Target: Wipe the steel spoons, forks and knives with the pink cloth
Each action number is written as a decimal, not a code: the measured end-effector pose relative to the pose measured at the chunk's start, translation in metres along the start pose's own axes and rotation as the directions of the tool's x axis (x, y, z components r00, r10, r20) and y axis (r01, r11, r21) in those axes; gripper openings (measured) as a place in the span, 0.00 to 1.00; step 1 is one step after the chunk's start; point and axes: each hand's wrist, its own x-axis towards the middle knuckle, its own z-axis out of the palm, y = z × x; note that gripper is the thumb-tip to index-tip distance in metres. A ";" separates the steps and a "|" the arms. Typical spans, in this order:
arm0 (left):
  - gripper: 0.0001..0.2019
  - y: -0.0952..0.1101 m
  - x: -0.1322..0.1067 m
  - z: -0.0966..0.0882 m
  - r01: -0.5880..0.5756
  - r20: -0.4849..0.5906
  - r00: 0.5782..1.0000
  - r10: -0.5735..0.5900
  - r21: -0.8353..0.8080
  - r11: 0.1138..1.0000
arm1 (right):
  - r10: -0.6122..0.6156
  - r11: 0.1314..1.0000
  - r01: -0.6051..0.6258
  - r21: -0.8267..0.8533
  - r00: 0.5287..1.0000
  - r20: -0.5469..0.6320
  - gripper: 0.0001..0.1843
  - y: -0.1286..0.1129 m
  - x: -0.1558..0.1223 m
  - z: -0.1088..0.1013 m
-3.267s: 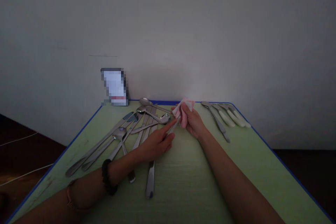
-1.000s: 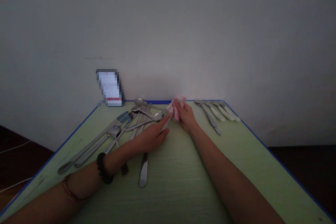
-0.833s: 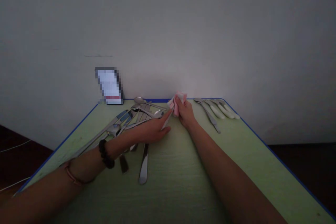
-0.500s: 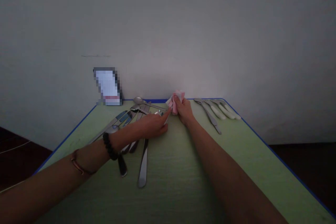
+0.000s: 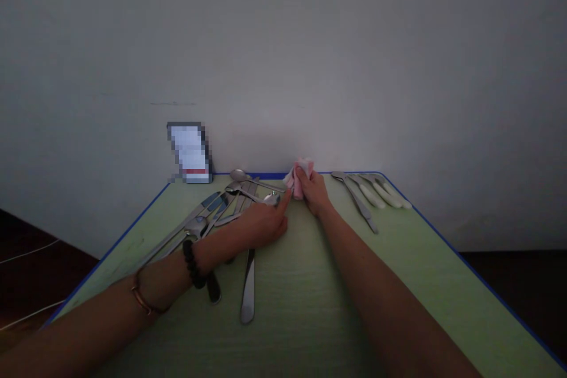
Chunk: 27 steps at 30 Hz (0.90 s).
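Observation:
A crumpled pink-and-white cloth [image 5: 297,184] is gripped in my right hand [image 5: 313,192], thumb on top, above the table's far edge. My left hand [image 5: 266,224] is just left of it. Its index finger is stretched out to the cloth's lower left edge, while the other fingers curl under, and whatever they may hold is hidden. Right beside that finger shows a spoon's bowl [image 5: 271,198]. Another spoon [image 5: 238,175] lies behind, its handle reaching toward the cloth. Under and around my left forearm lie table knives [image 5: 195,215] and more spoons, partly covered. A metal handle [image 5: 248,301] sticks out below the hand.
On the right of the green table [image 5: 292,307] lie a metal spoon [image 5: 354,198] and several utensils with white handles [image 5: 374,196]. A phone [image 5: 190,153], blurred out, leans on the wall at the back left. Blue edging [image 5: 487,286] borders the table.
The whole view has shifted slightly, with things sitting a little lower and to the right. My left hand has dropped slightly, showing more of the spoon's bowl. My right hand still grips the cloth.

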 end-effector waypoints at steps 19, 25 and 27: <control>0.30 0.001 -0.005 0.013 0.031 -0.115 0.992 -0.043 -0.103 0.994 | 0.004 1.000 -0.004 -0.020 1.000 -0.009 0.23 -0.003 -0.003 0.002; 0.30 0.000 -0.007 0.012 0.022 -0.133 0.990 -0.041 -0.143 0.989 | 0.022 1.000 -0.022 0.004 0.999 -0.029 0.24 -0.006 -0.005 0.004; 0.29 0.001 -0.007 0.011 0.032 -0.129 0.990 -0.053 -0.161 0.986 | 0.028 0.999 -0.027 0.018 0.999 -0.027 0.24 -0.006 -0.005 0.003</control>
